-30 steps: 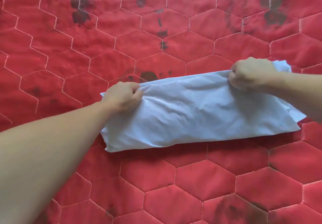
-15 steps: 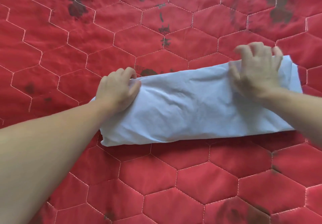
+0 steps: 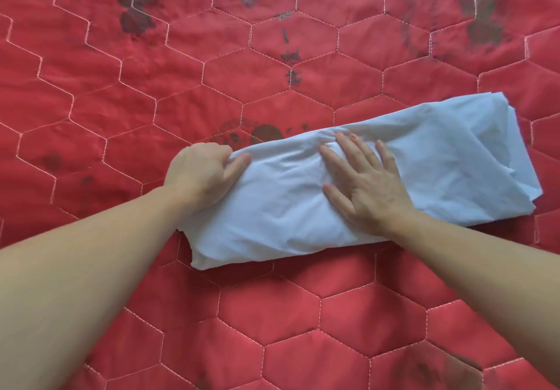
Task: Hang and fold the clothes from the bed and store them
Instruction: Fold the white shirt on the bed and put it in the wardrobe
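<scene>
A pale blue-white garment (image 3: 448,159), folded into a long narrow strip, lies across the red quilted bed cover (image 3: 272,329). My left hand (image 3: 203,174) grips the strip's left end, fingers curled into the cloth. My right hand (image 3: 363,183) lies flat on the middle of the strip with straight, spread fingers pressing it down. The right end of the garment is bunched into loose layers.
The red bed cover has hexagon stitching and dark printed patches at the top left (image 3: 133,10), top right (image 3: 481,29) and just behind the garment (image 3: 263,135). Nothing else lies on it in view.
My right hand let go of the garment's right end and moved left to the middle, where it now presses flat. My left hand kept its grip on the left end.
</scene>
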`<move>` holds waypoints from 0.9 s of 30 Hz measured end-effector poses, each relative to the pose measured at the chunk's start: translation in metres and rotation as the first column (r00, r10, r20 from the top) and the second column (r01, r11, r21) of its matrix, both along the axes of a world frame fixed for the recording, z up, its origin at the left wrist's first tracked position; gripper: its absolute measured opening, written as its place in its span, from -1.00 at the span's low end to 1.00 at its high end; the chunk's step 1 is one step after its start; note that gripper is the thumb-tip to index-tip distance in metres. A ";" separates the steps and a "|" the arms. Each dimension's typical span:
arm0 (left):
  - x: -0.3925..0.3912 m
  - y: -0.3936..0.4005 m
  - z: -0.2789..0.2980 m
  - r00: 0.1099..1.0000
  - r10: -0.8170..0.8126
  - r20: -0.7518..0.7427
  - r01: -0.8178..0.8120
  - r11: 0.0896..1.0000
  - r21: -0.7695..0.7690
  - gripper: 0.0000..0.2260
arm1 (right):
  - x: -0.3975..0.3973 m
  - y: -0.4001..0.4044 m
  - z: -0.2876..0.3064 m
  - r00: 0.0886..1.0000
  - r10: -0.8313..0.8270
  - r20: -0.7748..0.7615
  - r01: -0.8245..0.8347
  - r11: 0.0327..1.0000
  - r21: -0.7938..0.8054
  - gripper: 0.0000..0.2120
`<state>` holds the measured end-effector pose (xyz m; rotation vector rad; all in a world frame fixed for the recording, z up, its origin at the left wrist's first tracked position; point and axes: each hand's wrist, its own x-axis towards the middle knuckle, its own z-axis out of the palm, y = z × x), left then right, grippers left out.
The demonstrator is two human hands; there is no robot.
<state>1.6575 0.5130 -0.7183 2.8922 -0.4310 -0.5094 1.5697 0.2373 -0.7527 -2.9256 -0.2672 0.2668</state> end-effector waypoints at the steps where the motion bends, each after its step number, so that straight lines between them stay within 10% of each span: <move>1: 0.000 0.001 0.002 0.999 -0.001 -0.039 0.001 1.000 -0.014 -0.52 | 0.002 -0.003 0.000 1.000 0.011 -0.009 -0.011 1.000 -0.010 -0.39; 9: -0.012 0.018 0.029 0.838 0.112 -0.534 -0.289 0.921 -0.261 -0.54 | 0.025 0.011 0.013 0.991 -0.100 -0.083 0.093 0.992 -0.086 -0.36; 15: -0.042 0.041 0.032 0.684 0.222 -0.695 -0.438 0.887 -0.149 -0.55 | -0.099 0.126 0.038 0.998 0.040 0.052 -0.053 0.961 0.270 -0.44; 17: -0.054 0.048 0.034 0.645 0.250 -0.722 -0.467 0.877 -0.113 -0.54 | -0.143 0.159 0.048 0.988 -0.143 -0.055 0.153 0.903 0.401 -0.57; 20: -0.073 0.058 0.036 0.600 0.294 -0.744 -0.490 0.870 -0.052 -0.46 | -0.178 0.188 0.064 0.634 -0.546 -0.547 0.770 0.385 0.509 -0.75; 22: -0.085 0.060 0.038 0.557 0.327 -0.763 -0.536 0.844 -0.030 -0.38 | -0.179 0.193 0.070 0.318 -0.429 -0.845 0.931 -0.028 0.364 -0.70; 27: -0.126 0.055 0.049 0.462 0.299 -0.835 -0.581 0.814 -0.029 -0.42 | -0.169 0.191 0.079 0.243 0.029 -0.970 0.873 -0.442 0.205 -0.67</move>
